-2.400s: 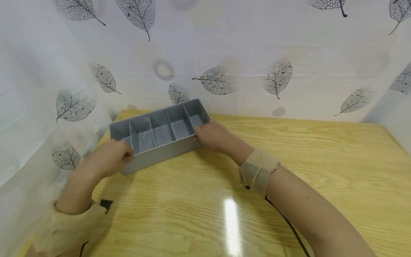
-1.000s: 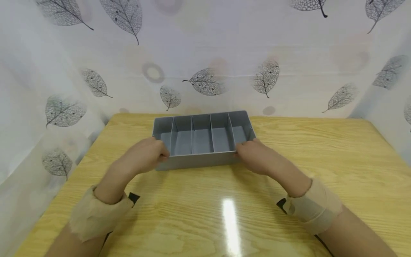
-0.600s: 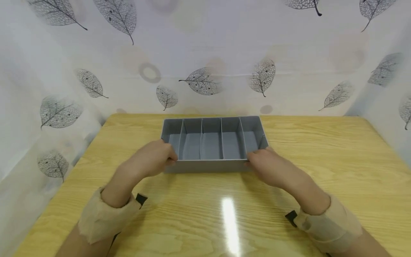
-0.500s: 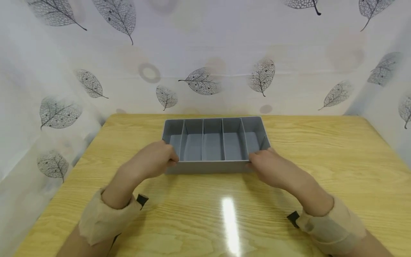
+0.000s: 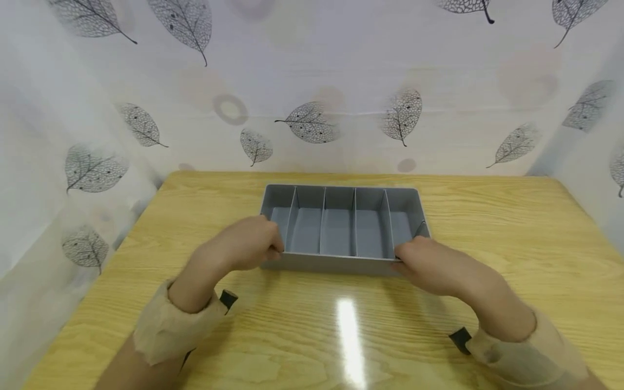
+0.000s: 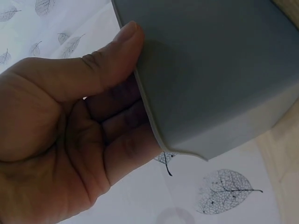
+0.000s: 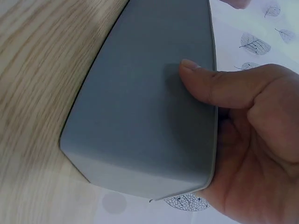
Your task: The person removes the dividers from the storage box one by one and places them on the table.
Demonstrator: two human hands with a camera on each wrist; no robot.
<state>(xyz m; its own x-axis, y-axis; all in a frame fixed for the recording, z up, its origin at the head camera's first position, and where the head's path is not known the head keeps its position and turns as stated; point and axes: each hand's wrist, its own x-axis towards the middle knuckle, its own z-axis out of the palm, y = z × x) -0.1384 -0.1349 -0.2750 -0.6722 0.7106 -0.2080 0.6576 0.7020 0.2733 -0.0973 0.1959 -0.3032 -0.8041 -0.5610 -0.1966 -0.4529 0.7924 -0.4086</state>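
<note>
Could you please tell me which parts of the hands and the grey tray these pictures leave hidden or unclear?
- Head view: the fingers of the left hand and right hand are hidden behind the hands' backs at the grey divided tray.
- Both wrist views: the tray's compartments are out of sight; only outer walls show.
- Both wrist views: fingertips disappear behind the tray's rim.
- Whether the tray rests on the wooden table or is lifted cannot be told.

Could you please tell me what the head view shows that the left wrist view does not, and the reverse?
Only the head view shows the gray divided tray from above with its five empty compartments, the right hand at its near right corner, and the wooden table under it. Only the left wrist view shows the left thumb pressed on the tray's outer wall with fingers curled inside the rim. Both show the left hand gripping the tray, and the leaf-print backdrop.
</note>
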